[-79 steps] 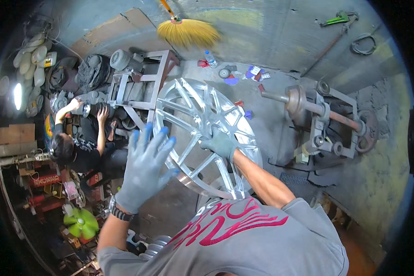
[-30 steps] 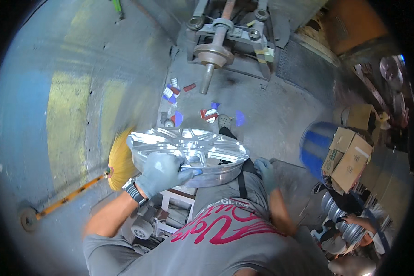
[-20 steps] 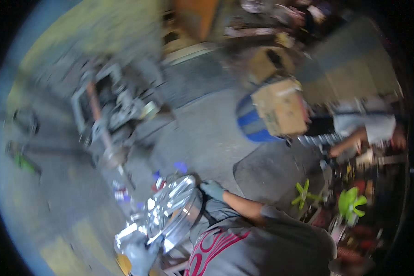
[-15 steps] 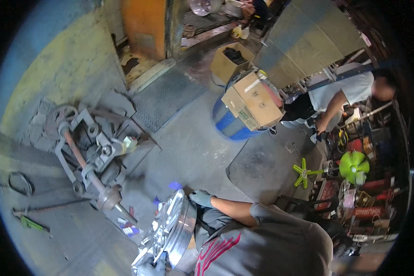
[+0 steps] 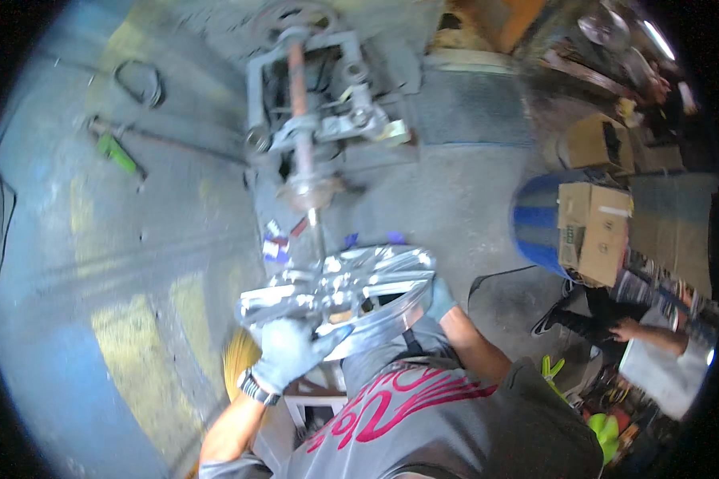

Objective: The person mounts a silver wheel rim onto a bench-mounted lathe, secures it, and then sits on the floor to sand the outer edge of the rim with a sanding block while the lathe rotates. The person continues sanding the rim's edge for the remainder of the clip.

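Note:
A shiny chrome-like wheel rim [image 5: 379, 323] is held across the front of my lap, its spoked face turned up and away from me. My left hand [image 5: 289, 351], in a grey glove with a watch at the wrist, grips the rim's near left edge, thumb laid along the barrel. On the right edge my gloved right hand [image 5: 439, 300] is closed round the rim; its fingers are partly hidden. Just beyond the rim is the bare end of a machine's metal shaft [image 5: 315, 227]; I cannot tell if they touch.
The shaft belongs to a dusty machine frame [image 5: 350, 128] with a flange and pulley. On the left floor lie a green-handled tool [image 5: 118, 153] and a coiled loop [image 5: 140, 84]. At right are a blue drum [image 5: 535, 219], a cardboard box [image 5: 601, 231] and another person [image 5: 655, 355].
My view has swung left, bringing the machine ahead of me. The wheel rim, still in both hands, now sits in front of the shaft end. My left hand shows more fully.

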Available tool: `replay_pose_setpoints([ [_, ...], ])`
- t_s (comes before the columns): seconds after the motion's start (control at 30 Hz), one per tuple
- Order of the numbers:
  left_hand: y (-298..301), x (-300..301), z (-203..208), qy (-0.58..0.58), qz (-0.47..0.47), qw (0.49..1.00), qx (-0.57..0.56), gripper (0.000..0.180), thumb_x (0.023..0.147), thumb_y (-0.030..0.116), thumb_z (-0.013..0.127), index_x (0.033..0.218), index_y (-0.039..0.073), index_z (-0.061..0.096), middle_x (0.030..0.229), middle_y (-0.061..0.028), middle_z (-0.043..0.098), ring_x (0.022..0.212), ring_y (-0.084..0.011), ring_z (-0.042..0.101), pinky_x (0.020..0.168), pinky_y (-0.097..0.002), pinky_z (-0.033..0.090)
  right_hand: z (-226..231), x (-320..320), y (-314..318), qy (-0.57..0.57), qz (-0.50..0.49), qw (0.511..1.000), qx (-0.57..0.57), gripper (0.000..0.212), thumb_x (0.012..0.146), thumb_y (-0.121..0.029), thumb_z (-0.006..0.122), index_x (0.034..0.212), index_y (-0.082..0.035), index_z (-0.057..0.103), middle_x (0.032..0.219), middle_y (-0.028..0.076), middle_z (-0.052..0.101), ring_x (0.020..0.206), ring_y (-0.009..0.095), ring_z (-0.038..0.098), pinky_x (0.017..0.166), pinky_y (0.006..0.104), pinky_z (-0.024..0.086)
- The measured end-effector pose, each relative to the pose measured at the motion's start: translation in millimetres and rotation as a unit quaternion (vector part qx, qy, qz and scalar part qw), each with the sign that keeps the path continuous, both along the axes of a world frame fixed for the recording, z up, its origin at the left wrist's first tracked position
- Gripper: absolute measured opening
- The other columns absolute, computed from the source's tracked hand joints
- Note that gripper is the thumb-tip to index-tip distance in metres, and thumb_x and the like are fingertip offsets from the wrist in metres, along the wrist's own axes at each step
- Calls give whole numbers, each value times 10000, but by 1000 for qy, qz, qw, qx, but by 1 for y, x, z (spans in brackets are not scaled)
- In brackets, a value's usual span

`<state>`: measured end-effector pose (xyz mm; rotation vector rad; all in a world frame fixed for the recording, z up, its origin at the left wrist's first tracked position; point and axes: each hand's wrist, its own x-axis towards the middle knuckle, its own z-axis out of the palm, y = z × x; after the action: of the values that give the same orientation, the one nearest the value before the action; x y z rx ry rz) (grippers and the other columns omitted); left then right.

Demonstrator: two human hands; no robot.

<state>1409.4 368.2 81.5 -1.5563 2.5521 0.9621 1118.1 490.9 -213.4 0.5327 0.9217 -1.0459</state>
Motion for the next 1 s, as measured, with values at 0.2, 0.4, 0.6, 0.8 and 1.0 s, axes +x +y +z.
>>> replay_pose_setpoints([
  [0.2, 4, 16, -13, -49, -20, 998, 20, 549, 866, 602, 756, 824, 56, 792, 560, -134, 633, 500, -310, 645, 516, -442, 501, 14, -5, -3, 5, 10, 1000, -6, 540, 1121, -389, 284, 1380, -41, 606, 1329, 175, 682, 1214, 342, 655, 1081, 476, 531],
  [0.4, 1, 18, -11, -28, -14, 999, 12, 530, 852, 594, 772, 778, 69, 800, 602, -141, 664, 545, -313, 669, 566, -442, 524, 31, -5, -7, -87, -4, 996, -3, 565, 1102, -429, 308, 1370, -51, 631, 1336, 186, 683, 1227, 352, 650, 1068, 512, 536],
  [0.6, -5, 8, 3, -70, -5, 997, 22, 648, 859, 684, 701, 727, 52, 766, 621, -149, 674, 586, -338, 688, 589, -447, 542, 33, -5, -11, -14, 11, 1000, 16, 560, 1105, -435, 322, 1377, -49, 623, 1341, 183, 680, 1224, 357, 651, 1060, 508, 542],
  [0.8, -4, 1, 8, -102, -7, 994, 34, 628, 852, 625, 779, 769, 2, 791, 642, -121, 681, 606, -298, 688, 649, -416, 547, 33, -2, -16, -54, -5, 998, -33, 534, 1115, -397, 323, 1375, -33, 615, 1345, 195, 675, 1225, 355, 652, 1050, 508, 550],
  [1.0, -13, -2, 8, -85, -26, 996, 6, 638, 856, 631, 770, 772, -1, 782, 650, -138, 684, 609, -334, 690, 629, -426, 546, 18, 2, -11, -72, -17, 997, -20, 504, 1110, -377, 349, 1354, -34, 625, 1297, 187, 696, 1192, 351, 666, 1047, 491, 553],
])
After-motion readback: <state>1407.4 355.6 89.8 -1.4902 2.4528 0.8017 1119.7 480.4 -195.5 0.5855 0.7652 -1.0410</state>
